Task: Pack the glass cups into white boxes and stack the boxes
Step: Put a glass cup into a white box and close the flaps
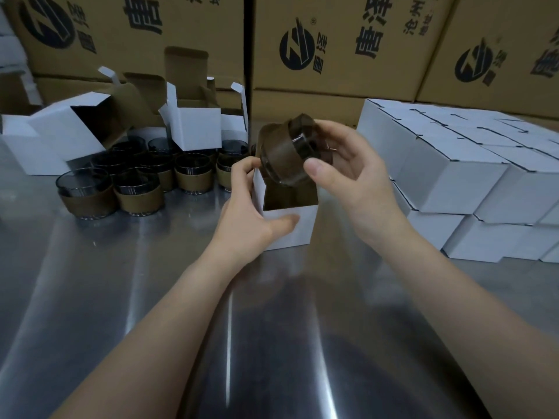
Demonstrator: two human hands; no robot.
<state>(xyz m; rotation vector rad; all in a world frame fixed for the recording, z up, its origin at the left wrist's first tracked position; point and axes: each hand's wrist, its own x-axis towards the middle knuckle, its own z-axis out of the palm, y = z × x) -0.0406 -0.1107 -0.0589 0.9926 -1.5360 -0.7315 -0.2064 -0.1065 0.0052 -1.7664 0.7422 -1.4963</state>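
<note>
- My left hand (248, 213) grips the white box (290, 231) at centre, thumb on its front wall and fingers curled over the left rim; if I slacken, the light box may skid on the steel table (151, 297)
- My right hand (351, 179) pinches the glass cup (278, 152), tilted just above the box mouth; going in crooked, it may catch the rim or slip
- At ten o'clock, loose cups (136, 189) and open empty boxes (196, 128) stand near; a careless reach could topple them
- At three o'clock the stack of closed boxes (453, 176) sits apart, out of my way
</note>
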